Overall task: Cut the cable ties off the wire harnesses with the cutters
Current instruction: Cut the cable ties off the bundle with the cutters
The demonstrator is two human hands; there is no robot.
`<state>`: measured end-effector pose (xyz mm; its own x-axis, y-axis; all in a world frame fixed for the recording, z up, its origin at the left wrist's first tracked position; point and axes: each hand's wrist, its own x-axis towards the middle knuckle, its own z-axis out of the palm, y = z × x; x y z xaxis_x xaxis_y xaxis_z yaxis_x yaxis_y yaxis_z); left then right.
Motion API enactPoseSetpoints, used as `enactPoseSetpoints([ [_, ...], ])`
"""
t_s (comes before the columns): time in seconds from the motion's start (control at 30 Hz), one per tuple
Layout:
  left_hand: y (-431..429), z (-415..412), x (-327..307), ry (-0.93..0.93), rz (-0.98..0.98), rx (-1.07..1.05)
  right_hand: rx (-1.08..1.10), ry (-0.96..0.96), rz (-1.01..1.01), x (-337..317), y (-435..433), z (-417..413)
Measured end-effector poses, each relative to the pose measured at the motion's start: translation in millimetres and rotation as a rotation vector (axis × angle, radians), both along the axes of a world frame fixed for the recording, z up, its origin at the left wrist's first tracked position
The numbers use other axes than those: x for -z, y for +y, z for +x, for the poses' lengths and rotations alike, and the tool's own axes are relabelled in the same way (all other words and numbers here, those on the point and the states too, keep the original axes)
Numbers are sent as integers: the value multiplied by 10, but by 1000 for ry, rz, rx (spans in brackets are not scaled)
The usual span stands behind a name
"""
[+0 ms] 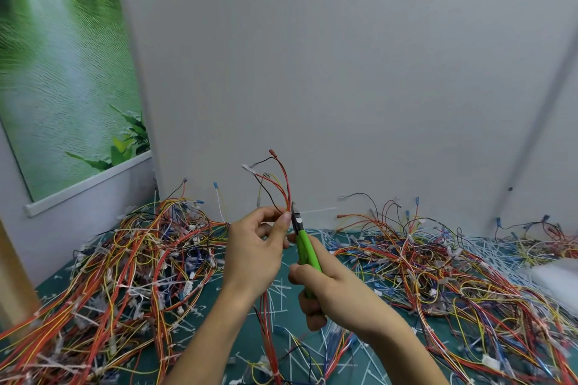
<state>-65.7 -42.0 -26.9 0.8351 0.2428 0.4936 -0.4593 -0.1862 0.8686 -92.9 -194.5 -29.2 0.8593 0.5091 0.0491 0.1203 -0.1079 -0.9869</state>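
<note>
My left hand (256,251) pinches a thin wire harness (276,184) of red, black and yellow wires, held upright above the table. My right hand (325,294) grips the green-handled cutters (305,248). Their dark jaws (295,217) sit against the bundle just beside my left thumb. A white cable tie (319,210) sticks out to the right from the jaws. The rest of the harness hangs down below my left hand, behind my forearm.
A large tangle of harnesses (131,259) fills the left of the green table (291,303), another heap (438,272) the right. Cut white ties (283,291) litter the middle. A grey wall (344,72) stands close behind; a green poster (62,72) hangs at left.
</note>
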Motion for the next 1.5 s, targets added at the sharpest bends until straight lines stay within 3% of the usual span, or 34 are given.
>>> enactPoseSetpoints([
  [0.5,-7,6,15,-11,22,44,-46,-42,-47,-1,-9,-13],
  [0.77,13,19,-6,-36,4,56,-32,-23,31,4,-13,17],
  [0.97,-15,45,28,-15,65,44,-33,-50,-68,19,21,5],
  [1.27,44,26,-29,-27,49,56,-60,-14,39,-85,-63,-16],
  [1.5,26,-21,-64,-22,71,59,-57,-48,-30,-62,-37,-19],
])
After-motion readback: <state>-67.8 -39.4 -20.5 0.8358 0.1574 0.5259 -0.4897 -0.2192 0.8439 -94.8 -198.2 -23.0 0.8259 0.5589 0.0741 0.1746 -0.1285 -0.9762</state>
